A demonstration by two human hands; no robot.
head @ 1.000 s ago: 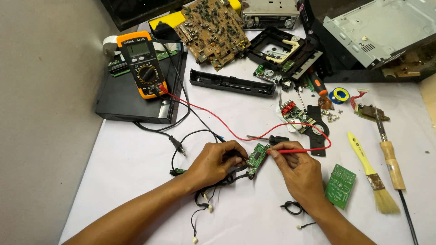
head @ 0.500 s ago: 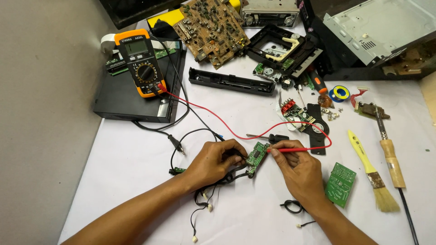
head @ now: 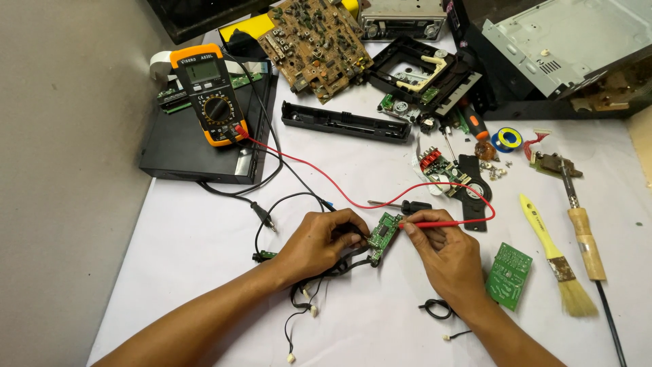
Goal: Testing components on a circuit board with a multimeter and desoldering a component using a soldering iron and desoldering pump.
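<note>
Almost nothing is shifting since the earlier frame: both hands are staying over the same patch of white table, and the red probe is only nudging slightly along the board.

Nearest the camera, the left hand is closing around the small green circuit board, pinching its left edge and holding it tilted up off the table, with a bundle of black wires trailing beneath. The right hand is gripping the red probe like a pen, its tip touching the board's upper right edge.

The board is looking light, stiff and thin, and likely fragile at its solder joints and small parts. Holding it by the bare edges, as the left hand is doing, seems the safest way; the dangling wires could tug at it.

Just right of the right hand, a second green board is lying flat. Further right, a yellow-handled brush and a wooden-handled soldering iron are lying side by side. Beyond, the red lead is running back to the orange multimeter, resting on a black box. Farthest off, a large brown circuit board is lying near opened casings.
</note>
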